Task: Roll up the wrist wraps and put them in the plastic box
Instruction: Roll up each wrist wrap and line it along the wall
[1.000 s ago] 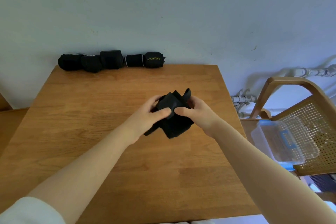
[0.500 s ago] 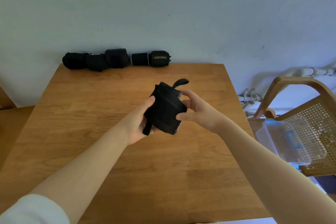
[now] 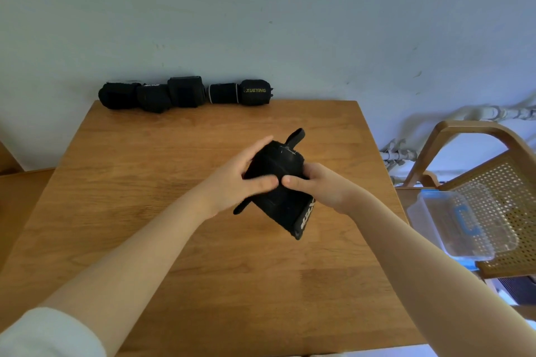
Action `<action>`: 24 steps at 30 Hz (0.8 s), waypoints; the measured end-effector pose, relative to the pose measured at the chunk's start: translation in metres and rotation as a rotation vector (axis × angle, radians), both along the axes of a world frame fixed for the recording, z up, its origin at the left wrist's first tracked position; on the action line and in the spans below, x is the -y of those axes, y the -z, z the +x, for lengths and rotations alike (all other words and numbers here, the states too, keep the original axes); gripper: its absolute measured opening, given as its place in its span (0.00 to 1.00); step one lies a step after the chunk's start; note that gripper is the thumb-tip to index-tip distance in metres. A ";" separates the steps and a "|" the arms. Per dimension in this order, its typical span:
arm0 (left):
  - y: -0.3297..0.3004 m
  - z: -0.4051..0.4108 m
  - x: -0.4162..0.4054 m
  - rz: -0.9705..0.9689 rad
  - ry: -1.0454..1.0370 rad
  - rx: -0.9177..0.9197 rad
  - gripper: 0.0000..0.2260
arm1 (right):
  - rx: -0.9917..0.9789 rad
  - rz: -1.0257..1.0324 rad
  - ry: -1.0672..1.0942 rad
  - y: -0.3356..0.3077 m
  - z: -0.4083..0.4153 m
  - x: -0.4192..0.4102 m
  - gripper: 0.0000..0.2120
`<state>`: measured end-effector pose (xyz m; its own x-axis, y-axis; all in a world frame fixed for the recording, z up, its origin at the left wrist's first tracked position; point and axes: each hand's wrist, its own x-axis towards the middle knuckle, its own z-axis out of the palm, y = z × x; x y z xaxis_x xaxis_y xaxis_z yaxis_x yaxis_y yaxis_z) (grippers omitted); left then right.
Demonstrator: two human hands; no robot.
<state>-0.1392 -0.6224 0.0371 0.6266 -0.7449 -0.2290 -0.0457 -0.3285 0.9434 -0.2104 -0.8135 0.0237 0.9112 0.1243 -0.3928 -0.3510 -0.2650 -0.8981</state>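
A black wrist wrap (image 3: 280,180), partly rolled, hangs in the air above the middle of the wooden table (image 3: 145,182). My left hand (image 3: 237,180) grips its left side, thumb on the front. My right hand (image 3: 319,185) grips its right side, thumb beside the left thumb. A loose flap with white lettering hangs down at the lower right, and a thumb loop sticks up at the top. Several rolled black wraps (image 3: 185,93) lie in a row at the table's far edge against the wall. The clear plastic box (image 3: 461,223) with a blue latch sits on a chair to the right.
A wooden chair with a cane seat (image 3: 504,182) stands right of the table and carries the box. White pipes (image 3: 400,153) run along the wall behind it. A pale wall rises directly behind the table's far edge.
Both hands have turned the wrap over; its loose flap now hangs down at the lower right, and both thumbs meet on its front. It stays above the table's middle.
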 end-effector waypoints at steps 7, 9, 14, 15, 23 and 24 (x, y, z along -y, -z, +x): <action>0.008 0.000 0.001 0.271 0.333 0.341 0.57 | -0.108 -0.062 -0.114 -0.006 0.001 0.009 0.16; 0.009 -0.001 0.004 0.299 0.328 0.471 0.53 | -0.114 -0.059 -0.114 -0.005 0.000 0.009 0.14; 0.019 0.006 -0.003 0.387 0.308 0.577 0.45 | -0.122 -0.238 -0.041 -0.004 0.002 0.016 0.28; 0.023 0.007 -0.005 0.386 0.301 0.542 0.44 | -0.125 -0.261 -0.034 -0.004 0.003 0.017 0.29; 0.019 0.003 -0.009 0.109 0.178 0.169 0.41 | -0.049 -0.142 0.052 0.002 0.005 0.019 0.22; 0.018 0.003 -0.009 0.069 0.160 0.122 0.41 | -0.033 -0.116 0.060 0.002 0.005 0.018 0.22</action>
<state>-0.1363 -0.6132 0.0188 0.5280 -0.8222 -0.2123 -0.2148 -0.3712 0.9034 -0.2054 -0.8311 0.0217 0.9018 0.0218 -0.4316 -0.3986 -0.3437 -0.8503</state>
